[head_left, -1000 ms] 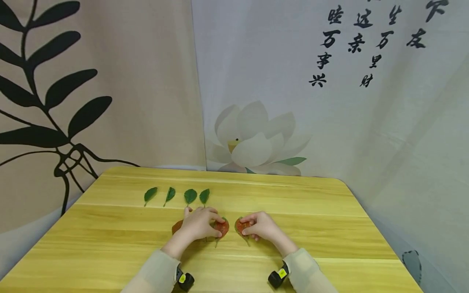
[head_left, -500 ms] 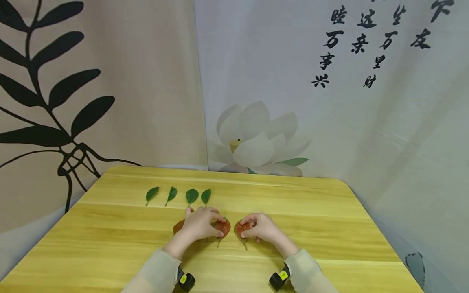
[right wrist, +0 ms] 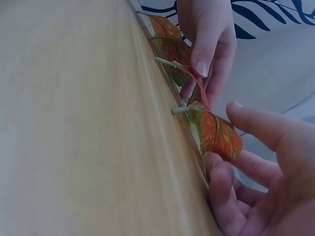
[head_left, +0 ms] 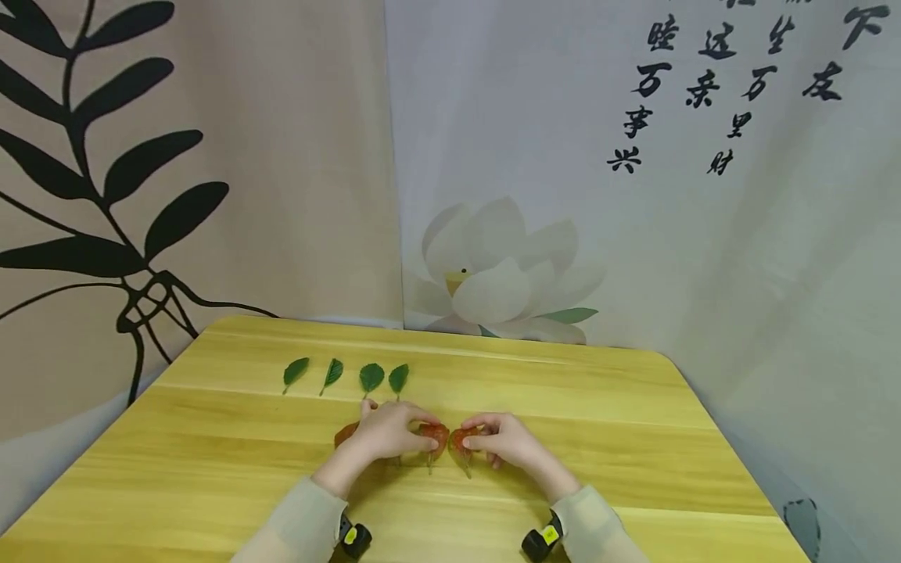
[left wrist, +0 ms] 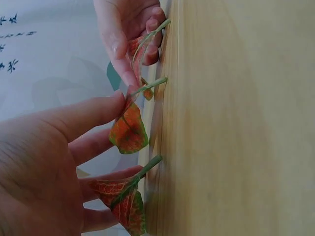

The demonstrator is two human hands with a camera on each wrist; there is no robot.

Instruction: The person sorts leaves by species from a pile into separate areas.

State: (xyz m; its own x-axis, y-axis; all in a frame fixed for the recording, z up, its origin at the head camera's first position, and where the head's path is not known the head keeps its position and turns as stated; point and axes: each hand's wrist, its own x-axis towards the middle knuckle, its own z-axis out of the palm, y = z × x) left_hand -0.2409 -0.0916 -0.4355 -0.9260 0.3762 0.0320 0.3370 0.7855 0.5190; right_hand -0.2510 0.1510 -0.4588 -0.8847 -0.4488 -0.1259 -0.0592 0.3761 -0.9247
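In the head view my left hand (head_left: 387, 430) pinches a red-orange leaf (head_left: 441, 436) between thumb and fingers. My right hand (head_left: 510, 442) pinches a similar leaf (head_left: 459, 447) just to its right, and the two leaves nearly touch at their edges. Both stems point toward me. Another reddish leaf (head_left: 345, 434) lies partly hidden behind the left hand. From the left wrist, a red leaf with green edges (left wrist: 129, 204) shows below the pinched leaf (left wrist: 130, 130). Seen from the right wrist, the right hand's leaf (right wrist: 222, 136) stands at the thumb tip, and further reddish leaves (right wrist: 165, 29) lie beyond.
Behind the hands, several green leaves (head_left: 371, 377) lie in a row across the left half of the wooden table (head_left: 563, 391). A printed cloth backdrop (head_left: 303, 195) stands behind the table's far edge.
The right hand's leaf has moved left, and the left hand's leaf slightly right, so the gap between them has narrowed. The head view has shifted a little.
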